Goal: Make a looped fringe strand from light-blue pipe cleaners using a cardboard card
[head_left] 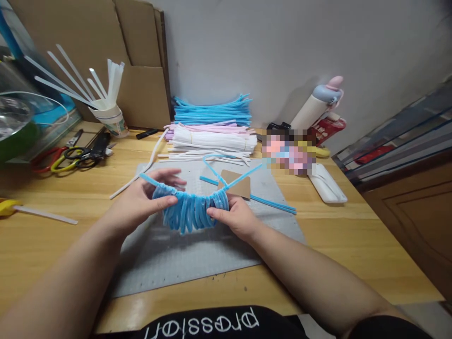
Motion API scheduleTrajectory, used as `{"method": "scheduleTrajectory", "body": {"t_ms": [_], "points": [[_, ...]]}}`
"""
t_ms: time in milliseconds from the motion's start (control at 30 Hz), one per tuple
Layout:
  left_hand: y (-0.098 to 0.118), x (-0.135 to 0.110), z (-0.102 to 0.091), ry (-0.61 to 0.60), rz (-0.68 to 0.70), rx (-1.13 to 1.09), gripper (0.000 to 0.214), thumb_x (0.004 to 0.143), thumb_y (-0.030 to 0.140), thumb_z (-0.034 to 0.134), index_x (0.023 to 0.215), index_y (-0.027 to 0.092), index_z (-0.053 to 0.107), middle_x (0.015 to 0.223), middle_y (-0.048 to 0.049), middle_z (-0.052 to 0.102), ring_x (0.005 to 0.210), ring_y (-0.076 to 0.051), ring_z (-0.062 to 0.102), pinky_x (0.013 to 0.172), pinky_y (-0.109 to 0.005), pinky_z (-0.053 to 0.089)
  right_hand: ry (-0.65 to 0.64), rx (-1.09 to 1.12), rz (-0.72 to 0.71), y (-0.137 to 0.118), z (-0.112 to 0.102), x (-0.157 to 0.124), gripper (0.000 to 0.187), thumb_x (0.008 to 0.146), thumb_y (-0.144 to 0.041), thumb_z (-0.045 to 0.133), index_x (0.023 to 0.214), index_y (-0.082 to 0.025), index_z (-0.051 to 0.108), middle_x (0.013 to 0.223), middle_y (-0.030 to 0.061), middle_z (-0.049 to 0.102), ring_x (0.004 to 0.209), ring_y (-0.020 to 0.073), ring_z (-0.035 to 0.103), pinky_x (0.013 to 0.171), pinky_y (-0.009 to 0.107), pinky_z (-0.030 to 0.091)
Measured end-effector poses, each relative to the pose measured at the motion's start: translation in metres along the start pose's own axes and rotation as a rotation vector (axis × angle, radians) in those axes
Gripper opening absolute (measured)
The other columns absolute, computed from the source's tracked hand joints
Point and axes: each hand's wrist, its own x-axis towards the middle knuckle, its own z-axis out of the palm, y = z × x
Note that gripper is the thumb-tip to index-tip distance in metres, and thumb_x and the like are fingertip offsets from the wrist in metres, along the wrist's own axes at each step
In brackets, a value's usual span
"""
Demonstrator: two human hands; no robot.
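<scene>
A bundle of looped blue pipe cleaners [190,209] hangs between my hands above a grey mat [197,254]. My left hand [148,197] pinches its left end, thumb on the loops, other fingers stretched over the top. My right hand [235,216] grips the right end with closed fingers. Loose blue stems stick out from both ends. A small brown card piece [238,184] lies just behind the bundle, and a single blue stem [273,205] rests on the mat to the right.
Stacks of blue [212,112], pink and white pipe cleaners [212,140] lie at the back. Scissors and pliers [76,155] sit at the left by a paper cup of white sticks [111,115]. A white case [326,184] and a bottle [318,106] are at the right.
</scene>
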Motion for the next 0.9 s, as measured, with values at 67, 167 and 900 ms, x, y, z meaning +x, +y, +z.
{"method": "scheduleTrajectory", "body": {"t_ms": [67, 167, 900], "points": [[0.001, 0.000, 0.000, -0.075, -0.098, 0.034, 0.050, 0.063, 0.044, 0.077, 0.105, 0.020, 0.064, 0.096, -0.0068, 0.071, 0.090, -0.027, 0.066, 0.074, -0.035, 0.056, 0.040, -0.001, -0.007, 0.001, 0.002, -0.001, 0.020, 0.066, -0.033, 0.075, 0.079, -0.018, 0.068, 0.080, 0.0002, 0.067, 0.073, 0.0134, 0.060, 0.077, 0.031, 0.048], [0.000, -0.002, 0.006, -0.066, -0.150, 0.027, 0.041, 0.061, 0.043, 0.079, 0.094, 0.019, 0.069, 0.091, -0.0044, 0.071, 0.082, -0.023, 0.067, 0.070, -0.031, 0.056, 0.108, -0.007, -0.021, 0.007, 0.006, -0.003, 0.024, 0.066, -0.034, 0.075, 0.083, -0.018, 0.068, 0.085, 0.0020, 0.069, 0.079, 0.0160, 0.062, 0.081, 0.034, 0.049], [0.013, -0.021, 0.023, 0.571, 0.510, 0.673, 0.053, 0.074, 0.029, 0.070, 0.123, 0.026, 0.050, 0.134, -0.0057, 0.050, 0.127, -0.026, 0.043, 0.112, -0.045, 0.025, 0.111, -0.106, 0.050, 0.007, 0.008, -0.003, 0.027, 0.065, -0.036, 0.076, 0.081, -0.015, 0.068, 0.085, 0.0038, 0.069, 0.079, 0.0166, 0.062, 0.078, 0.033, 0.049]]}}
